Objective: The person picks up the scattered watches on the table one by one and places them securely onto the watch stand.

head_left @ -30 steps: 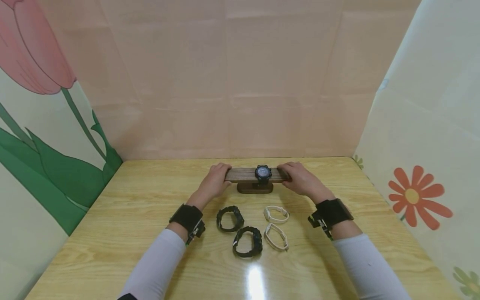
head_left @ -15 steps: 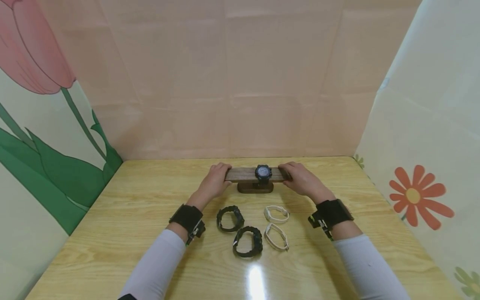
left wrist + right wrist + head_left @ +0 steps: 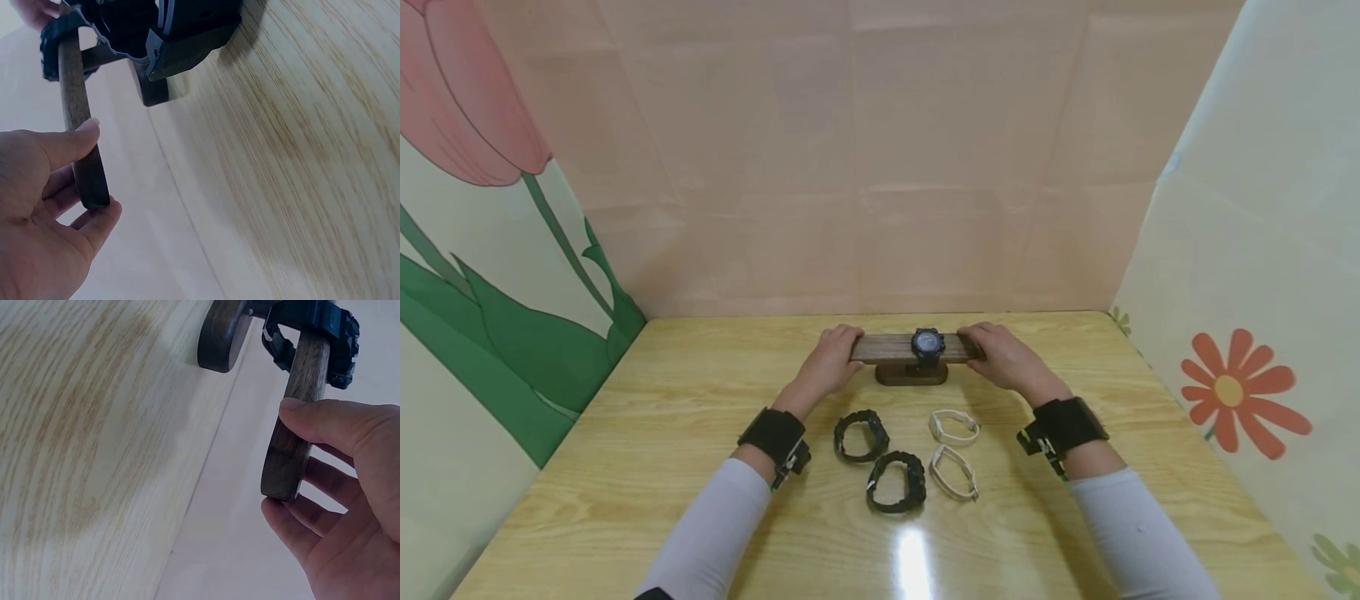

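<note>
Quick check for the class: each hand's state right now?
Left hand: closed, holding the left end of the wooden bar.
Right hand: closed, holding the right end of the same bar.

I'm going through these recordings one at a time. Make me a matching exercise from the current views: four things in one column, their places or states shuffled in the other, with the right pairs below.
Things:
1. left hand
2. right hand
3. round-dial watch
4. pale bands

Places or states:
A. looped around the wooden bar
B. lie on the table
C. holds the bar's end nearer the round-dial watch
D. holds the bar's end farther from the round-dial watch

Right pairs: 1-D, 2-C, 3-A, 4-B
</note>
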Demonstrator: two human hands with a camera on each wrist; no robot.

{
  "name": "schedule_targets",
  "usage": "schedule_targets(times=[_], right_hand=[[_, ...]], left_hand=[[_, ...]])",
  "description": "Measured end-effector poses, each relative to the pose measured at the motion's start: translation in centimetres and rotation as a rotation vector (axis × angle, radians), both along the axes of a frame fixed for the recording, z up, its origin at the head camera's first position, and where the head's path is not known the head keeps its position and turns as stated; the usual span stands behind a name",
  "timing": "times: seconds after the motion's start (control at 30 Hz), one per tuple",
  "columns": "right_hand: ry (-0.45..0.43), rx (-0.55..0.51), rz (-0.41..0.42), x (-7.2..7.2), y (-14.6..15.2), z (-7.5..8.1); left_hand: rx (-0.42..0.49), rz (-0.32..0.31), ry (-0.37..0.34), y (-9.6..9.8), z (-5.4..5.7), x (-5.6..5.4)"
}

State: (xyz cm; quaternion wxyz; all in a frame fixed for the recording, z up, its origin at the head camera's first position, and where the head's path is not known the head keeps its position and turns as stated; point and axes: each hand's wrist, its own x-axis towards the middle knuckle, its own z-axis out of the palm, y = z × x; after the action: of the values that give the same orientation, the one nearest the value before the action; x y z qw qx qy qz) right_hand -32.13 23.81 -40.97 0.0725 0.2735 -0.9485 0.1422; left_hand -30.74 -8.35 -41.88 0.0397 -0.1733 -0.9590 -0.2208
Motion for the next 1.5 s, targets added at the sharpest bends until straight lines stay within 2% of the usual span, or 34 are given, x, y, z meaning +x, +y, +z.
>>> schedule_targets(times=[0.27,0.47,0.83,1.0,1.23,1.5], right_hand=[[0.006,0.000,-0.007,0.3,0.2,0.2],[0.059,0.005,-0.014,0.9,0.1,0.9],[0.112,-0.030,0.050,3.4,-2.8,3.3],[0.128,-0.023,0.072,4.4,-4.1,3.5],[0.211,0.007,0.143,5.2,-5.4,3.4],[0.141,0.029,0.166,5.7,-6.8,3.1]], left_hand=[[0.001,0.001,-0.010,0.2,-0.1,-0.1],[-0.002,0.005,-0.017,0.2,0.0,-0.1],[-0.022,0.006,-0.014,0.1,0.0,-0.2],[-0.021,0.007,-0.018,0.2,0.2,-0.1],[-0.036,0.003,0.000,0.2,0.3,0.0],[-0.033,0.001,0.001,0.2,0.2,-0.1]])
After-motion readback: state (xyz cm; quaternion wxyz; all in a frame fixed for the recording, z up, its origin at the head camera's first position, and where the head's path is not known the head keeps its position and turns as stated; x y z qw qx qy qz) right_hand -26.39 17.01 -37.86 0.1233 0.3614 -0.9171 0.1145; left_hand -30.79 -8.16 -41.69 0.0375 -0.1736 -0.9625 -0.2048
